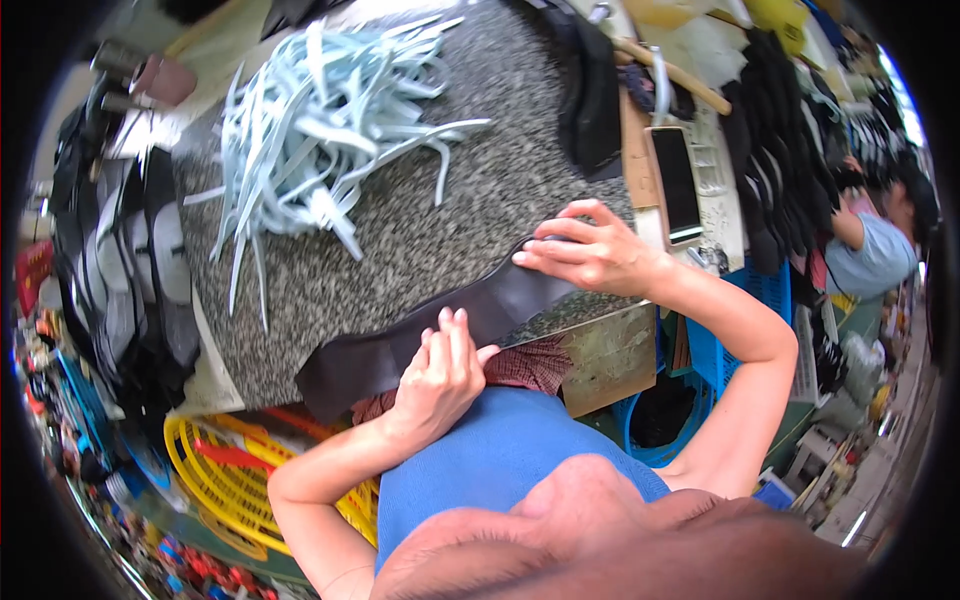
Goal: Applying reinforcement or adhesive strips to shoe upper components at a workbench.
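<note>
A long, curved, dark brown leather-like piece (490, 310) lies along the near edge of a speckled grey stone slab (520, 150), partly overhanging it. On its middle rests my left hand (440, 370), fingers stretched out flat and thumb apart. My right hand (595, 250) is at the right part of the piece, with its fingertips bunched on the upper edge and closed on it; its thumb is hard to make out. Beyond both hands, a tangled heap of pale blue-white strips (330, 130) covers the slab's far left.
Black shaped pieces (590, 90) lie at the slab's far right, near a phone (676, 185) and a hammer with a wooden handle (675, 75). More dark pieces (130, 260) hang at left. A yellow basket (220, 480) and blue crate (765, 290) stand below. Another person (870, 250) sits at right.
</note>
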Tool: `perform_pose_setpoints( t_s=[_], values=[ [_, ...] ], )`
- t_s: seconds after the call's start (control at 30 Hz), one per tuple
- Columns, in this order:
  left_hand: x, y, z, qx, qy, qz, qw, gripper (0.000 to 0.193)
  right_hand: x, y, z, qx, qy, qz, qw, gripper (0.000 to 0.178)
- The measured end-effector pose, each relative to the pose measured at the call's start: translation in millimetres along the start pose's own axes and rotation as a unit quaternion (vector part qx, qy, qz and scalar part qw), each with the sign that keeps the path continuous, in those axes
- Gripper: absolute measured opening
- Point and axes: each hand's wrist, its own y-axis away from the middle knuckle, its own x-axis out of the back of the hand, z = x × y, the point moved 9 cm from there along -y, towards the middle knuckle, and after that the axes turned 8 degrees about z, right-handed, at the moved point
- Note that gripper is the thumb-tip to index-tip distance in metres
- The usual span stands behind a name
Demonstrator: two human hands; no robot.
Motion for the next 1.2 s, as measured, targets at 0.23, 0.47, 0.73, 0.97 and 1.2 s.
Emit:
perform_pose_setpoints(
  t_s=[0.23,0.47,0.73,0.97,1.2],
  values=[
    [-5.1,-12.7,-2.4,0.064,0.048,0.011,0.997,0.069,5.6,-1.7,0.0,0.005,-0.016,0.04,0.999,0.039],
    [-30.2,-32.2,15.1,0.146,0.117,-0.025,0.982,0.084,0.5,-4.6,9.9,-0.032,-0.157,-0.014,0.987,0.04],
    [-21.0,-60.0,15.2,0.184,0.229,0.078,0.953,0.067,-9.4,-5.8,36.3,-0.063,-0.178,-0.007,0.982,0.035],
    [-24.1,-65.0,13.5,0.188,0.236,0.099,0.948,0.052,-11.9,-17.5,35.8,-0.024,-0.13,0.01,0.991,0.016],
    [-24.9,-66.7,13.8,0.218,0.26,0.077,0.937,0.028,-7.2,-10.0,57.3,-0.155,-0.292,0.005,0.944,0.013]
  ],
)
